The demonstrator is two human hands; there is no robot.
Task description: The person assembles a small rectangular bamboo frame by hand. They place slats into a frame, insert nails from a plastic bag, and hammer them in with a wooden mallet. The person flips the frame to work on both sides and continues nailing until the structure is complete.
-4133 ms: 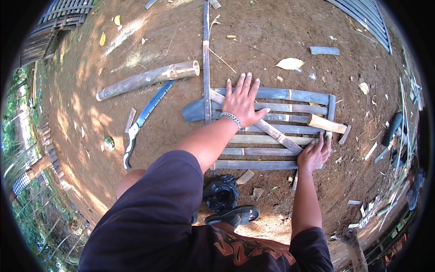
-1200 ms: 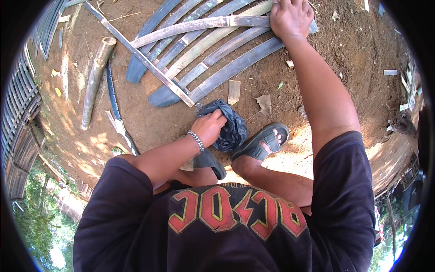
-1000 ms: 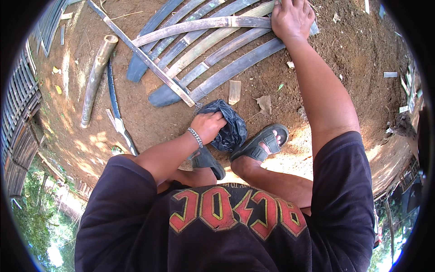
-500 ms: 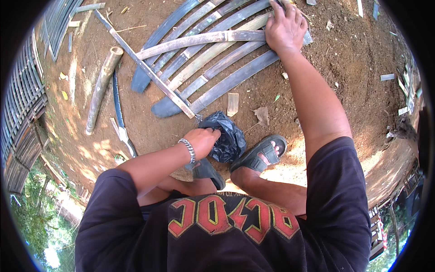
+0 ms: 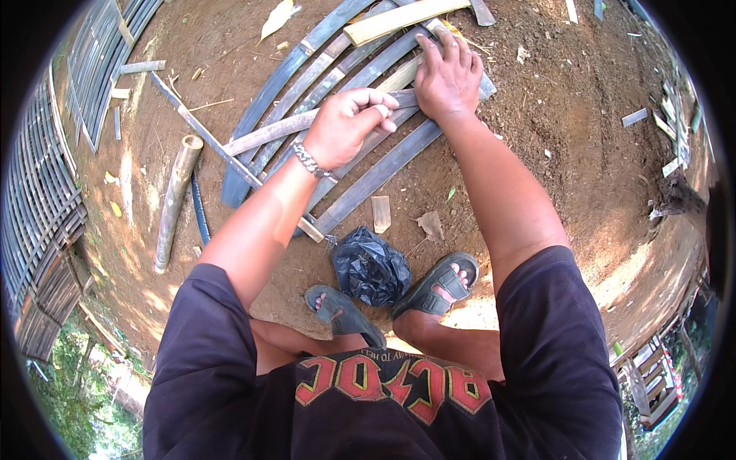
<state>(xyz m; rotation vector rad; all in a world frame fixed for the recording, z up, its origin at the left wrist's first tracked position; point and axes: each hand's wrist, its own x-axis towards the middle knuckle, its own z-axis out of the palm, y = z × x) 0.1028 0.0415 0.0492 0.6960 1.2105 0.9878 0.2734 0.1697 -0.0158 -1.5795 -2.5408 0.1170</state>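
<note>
Slats of flat grey bamboo (image 5: 383, 175) carry the spread right hand (image 5: 450, 83) at their right end; left hand (image 5: 346, 130) pinches, contents unclear.

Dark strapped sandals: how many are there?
2: one dark strapped sandal is at the lower left of the crumpled black plastic bag, the other sandal at its lower right. I see no sign of others.

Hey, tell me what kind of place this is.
It looks like an outdoor yard, perhaps a bamboo workspace: there's bare dirt ground, a frame of bamboo slats on it, a round bamboo pole nearby, and greenery at the picture's edge.
</note>
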